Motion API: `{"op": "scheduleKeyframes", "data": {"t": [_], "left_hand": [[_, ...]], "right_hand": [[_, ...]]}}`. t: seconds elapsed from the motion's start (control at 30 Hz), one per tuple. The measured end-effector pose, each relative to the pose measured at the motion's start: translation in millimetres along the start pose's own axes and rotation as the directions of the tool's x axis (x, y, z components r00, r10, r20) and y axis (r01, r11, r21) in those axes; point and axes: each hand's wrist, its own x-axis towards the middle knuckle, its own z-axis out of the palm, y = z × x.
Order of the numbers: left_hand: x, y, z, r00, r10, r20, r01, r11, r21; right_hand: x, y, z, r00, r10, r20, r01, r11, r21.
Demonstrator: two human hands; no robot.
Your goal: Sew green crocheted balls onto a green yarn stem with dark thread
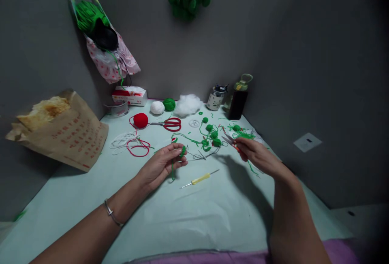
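Currently, the left hand (164,163) is pinching a small green crocheted piece (182,151), thumb and fingers closing together on it above the middle of the counter (219,219). A green strand (172,171) is hanging just below this hand. The right hand (258,154), well apart, is gripping the handles of the small scissors (232,141), whose blades are pointing left, toward the green crocheted balls (214,134). A dark thread (202,156) is lying in loops between the 2 hands. Nearer the wearer, a yellow-handled crochet hook (200,179) is resting aslant on the counter. Farther back, red-handled scissors (172,124) are lying beside a red yarn ball (140,120); behind them, a white yarn ball (157,107), a green yarn ball (169,104) and a mound of white stuffing (189,105) are forming a row. At the right rear, a bottle (238,104) is standing upright beside a patterned cup (214,99).
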Motion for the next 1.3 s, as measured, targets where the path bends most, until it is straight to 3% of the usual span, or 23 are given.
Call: {"op": "scheduleKeyframes", "data": {"t": [0.07, 0.13, 0.33, 0.57, 0.83, 0.97, 1.03, 1.13, 1.17, 1.2, 1.23, 1.3], "left_hand": [[-0.1, -1.2, 0.4, 1.000, 0.011, 0.014, -0.010, 1.000, -0.007], [-0.4, -2.1, 1.7, 1.000, 0.021, 0.018, -0.021, 0.999, -0.033], [-1.7, -1.9, 7.8, 0.999, 0.025, -0.043, -0.029, 0.994, -0.105], [-3.7, -4.6, 8.6, 0.999, 0.024, -0.021, -0.026, 0.995, -0.093], [-2.8, -6.4, 10.7, 1.000, 0.005, -0.007, -0.005, 0.998, -0.069], [-3.9, -5.5, 10.2, 1.000, 0.001, -0.001, -0.001, 0.997, -0.077], [-4.1, -4.0, 8.6, 1.000, 0.005, 0.009, -0.004, 0.997, -0.083], [-4.2, -0.4, 6.7, 1.000, 0.015, -0.009, -0.016, 0.997, -0.079], [-4.3, 0.6, 6.6, 1.000, 0.016, -0.015, -0.018, 0.997, -0.069], [-4.5, 1.4, 6.8, 1.000, 0.016, -0.018, -0.017, 0.999, -0.051], [-4.7, 1.6, 7.3, 1.000, 0.015, -0.012, -0.015, 1.000, -0.022], [-5.4, 0.6, 8.7, 1.000, 0.007, 0.023, -0.008, 0.998, 0.061]], "right_hand": [[-0.1, -17.3, 8.2, 0.995, -0.086, -0.043, 0.095, 0.954, 0.285], [1.3, -38.6, 21.6, 0.990, -0.136, -0.032, 0.137, 0.900, 0.413], [7.7, -80.4, 61.7, 0.968, -0.247, 0.041, 0.209, 0.885, 0.415], [11.2, -84.5, 75.7, 0.964, -0.258, 0.061, 0.188, 0.828, 0.528], [11.6, -89.9, 77.0, 0.974, -0.223, 0.042, 0.152, 0.778, 0.610], [9.9, -82.1, 67.3, 0.975, -0.217, 0.054, 0.128, 0.741, 0.659], [6.7, -76.1, 59.2, 0.928, -0.317, 0.195, 0.108, 0.732, 0.672], [1.4, -71.7, 51.0, 0.755, -0.463, 0.464, 0.116, 0.791, 0.601], [0.3, -72.1, 50.2, 0.726, -0.470, 0.502, 0.140, 0.816, 0.562], [-0.3, -73.3, 50.4, 0.737, -0.460, 0.496, 0.172, 0.837, 0.520], [-0.4, -75.0, 51.5, 0.784, -0.438, 0.440, 0.206, 0.852, 0.481], [0.8, -78.6, 55.3, 0.906, -0.365, 0.212, 0.251, 0.869, 0.426]]}}
